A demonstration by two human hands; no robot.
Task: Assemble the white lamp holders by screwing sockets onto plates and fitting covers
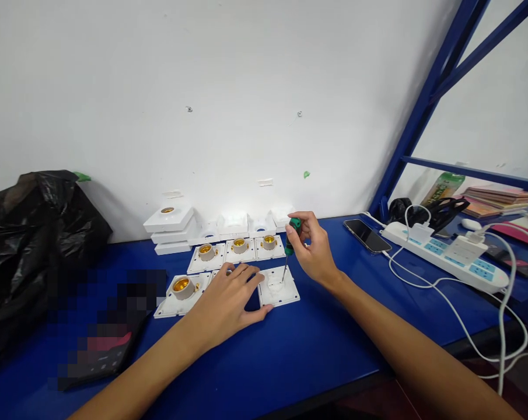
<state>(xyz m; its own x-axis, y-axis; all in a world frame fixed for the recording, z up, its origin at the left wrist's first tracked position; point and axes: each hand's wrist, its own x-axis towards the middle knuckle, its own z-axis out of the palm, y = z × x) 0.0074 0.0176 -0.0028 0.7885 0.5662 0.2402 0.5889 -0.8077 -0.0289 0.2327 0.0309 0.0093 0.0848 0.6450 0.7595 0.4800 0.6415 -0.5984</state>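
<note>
My right hand (311,245) is closed round the green handle of a screwdriver (294,224). Its thin shaft points down, and the tip meets a white square lamp holder plate (268,296) lying on the blue table. This plate shows no brass socket on top. At its left side, my left hand (228,300) steadies it, with the thumb on the near edge and the index finger on the far left corner. Just left of that hand is a lamp holder (183,289) with a brass socket. Another plate is mostly hidden under my left fingers.
Several lamp holders (240,249) form a row behind, with white covers (233,223) along the wall and a stack (171,230) at left. A black bag (36,251) and dark phone (101,356) lie left. A phone (367,235), power strip (443,254) and cables are right.
</note>
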